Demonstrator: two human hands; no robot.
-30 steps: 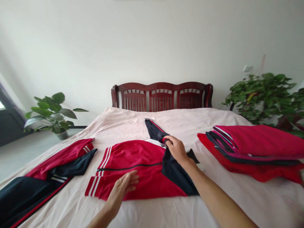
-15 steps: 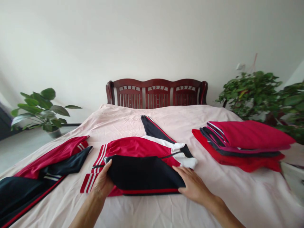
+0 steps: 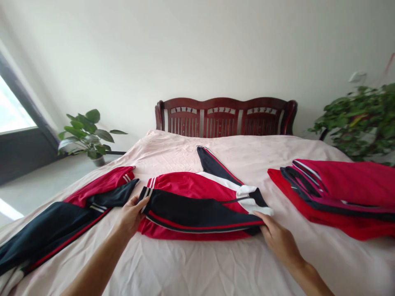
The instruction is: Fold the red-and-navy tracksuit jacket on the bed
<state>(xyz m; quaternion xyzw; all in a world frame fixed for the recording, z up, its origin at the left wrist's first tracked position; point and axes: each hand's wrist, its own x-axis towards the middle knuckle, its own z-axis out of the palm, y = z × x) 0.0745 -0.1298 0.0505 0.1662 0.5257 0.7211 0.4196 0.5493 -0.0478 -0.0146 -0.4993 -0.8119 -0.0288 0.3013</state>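
Observation:
A red track jacket (image 3: pixel 185 185) with white stripes lies flat on the pale pink bedsheet (image 3: pixel 197 263). Its black sleeve (image 3: pixel 197 213), edged with a red stripe, lies folded across the red front. My left hand (image 3: pixel 131 216) grips the sleeve's left end near the striped hem. My right hand (image 3: pixel 277 238) holds its right end, close to a white collar section (image 3: pixel 256 201). Another black sleeve (image 3: pixel 212 162) points up the bed toward the headboard.
A red-and-black garment (image 3: pixel 61 218) lies to the left on the bed. A folded red stack (image 3: pixel 336 193) sits to the right. A wooden headboard (image 3: pixel 225 117) stands behind, with potted plants (image 3: pixel 88 135) on the left and right.
The black sleeve has narrowed into a long band across the jacket. My hands have moved apart to its two ends, and the view has swung slightly.

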